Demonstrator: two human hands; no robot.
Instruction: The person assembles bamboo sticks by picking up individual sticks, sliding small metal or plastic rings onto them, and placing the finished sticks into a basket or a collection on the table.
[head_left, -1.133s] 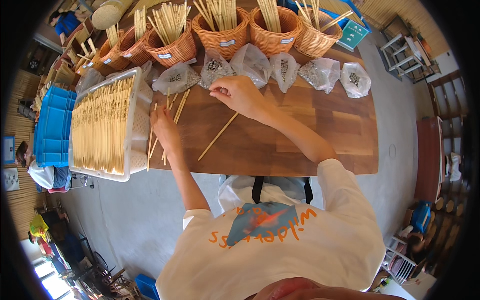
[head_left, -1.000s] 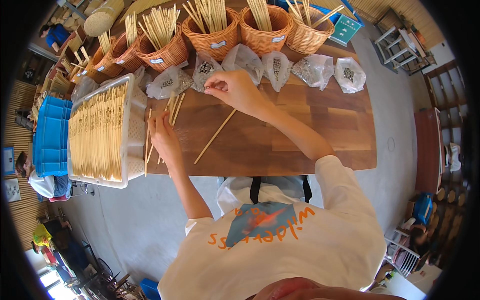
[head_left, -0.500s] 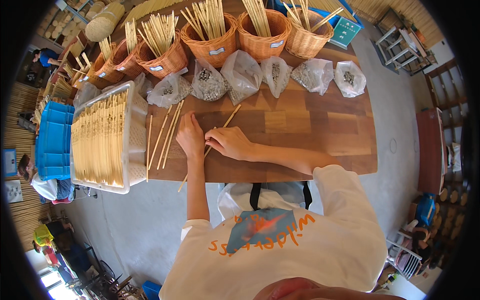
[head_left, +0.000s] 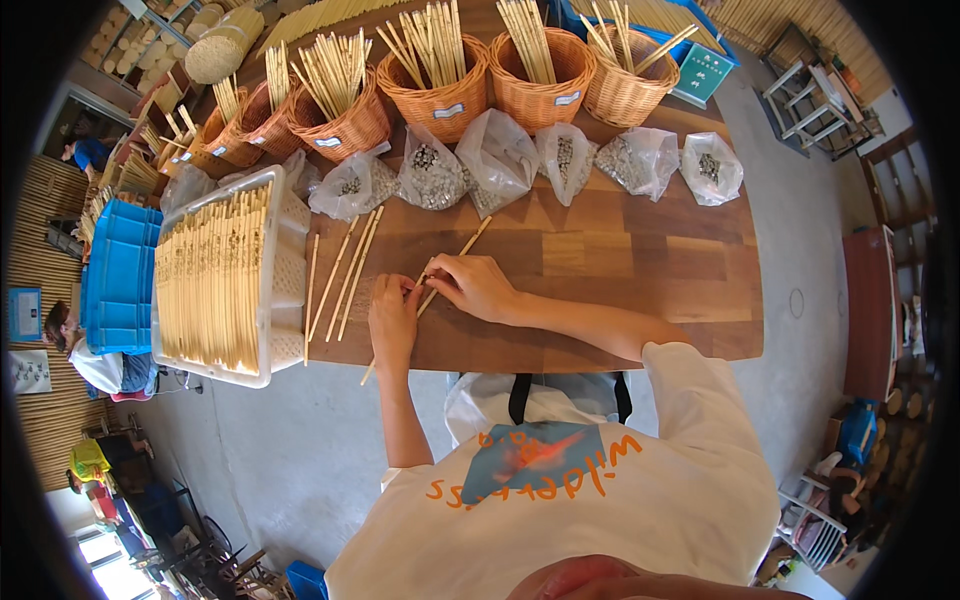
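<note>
A thin bamboo stick [head_left: 459, 250] lies slantwise over the wooden table, its near end jutting past the front edge. My left hand [head_left: 394, 318] is closed, its fingertips pinching at the stick's middle. Right beside them, the fingers of my right hand [head_left: 478, 288] are pinched together against the same stick. A tiny dark spot shows at these fingertips, too small to name. Several loose bamboo sticks [head_left: 352, 283] lie to the left of my hands. Beyond my hands, a row of clear plastic bags [head_left: 497, 165] holds small greyish pieces.
A white plastic crate [head_left: 290, 255] full of bamboo sticks stands at the table's left, with blue crates [head_left: 120, 280] beyond it. Wicker baskets [head_left: 435, 105] of sticks line the back, near a green sign [head_left: 701, 72]. Another person [head_left: 95, 365] is at the far left.
My left hand has drawn nearer to me, and its fingertips have come in to the stick beside my right hand's. My right hand stays at the stick. The whole view has shifted slightly.
</note>
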